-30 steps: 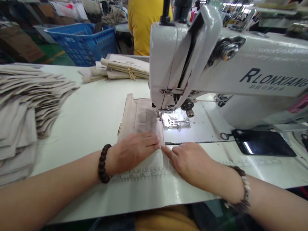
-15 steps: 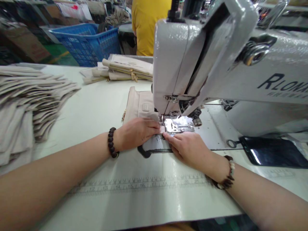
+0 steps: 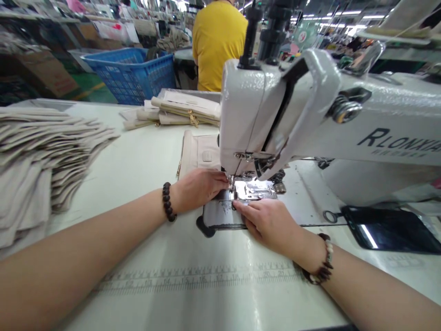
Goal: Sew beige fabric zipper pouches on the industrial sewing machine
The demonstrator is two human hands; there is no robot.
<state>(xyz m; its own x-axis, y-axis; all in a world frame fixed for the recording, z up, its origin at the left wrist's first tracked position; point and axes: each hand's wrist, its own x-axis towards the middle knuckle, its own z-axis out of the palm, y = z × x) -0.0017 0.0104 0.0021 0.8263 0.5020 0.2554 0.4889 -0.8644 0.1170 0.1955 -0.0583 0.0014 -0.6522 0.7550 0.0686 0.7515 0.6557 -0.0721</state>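
Observation:
A beige fabric piece (image 3: 193,154) with a small label lies left of the sewing machine (image 3: 255,115), its right part hidden behind the machine head. My left hand (image 3: 201,186) rests on the near edge of this piece, fingers pressed together beside the needle area. My right hand (image 3: 267,218) lies just in front of the metal plate (image 3: 253,189), its fingers bent together and the index fingertip touching the machine bed. Whether anything thin is beneath that fingertip is too small to tell.
Stacked beige pieces (image 3: 65,151) cover the table's left side. Zippered pieces (image 3: 186,109) lie behind the machine. A phone (image 3: 389,227) is at right. Beyond the table are a blue basket (image 3: 134,73) and a person in yellow (image 3: 218,46).
The view has tilted up. The beige piece has moved away from me along the machine bed, and a gap now shows between it and my right fingertip.

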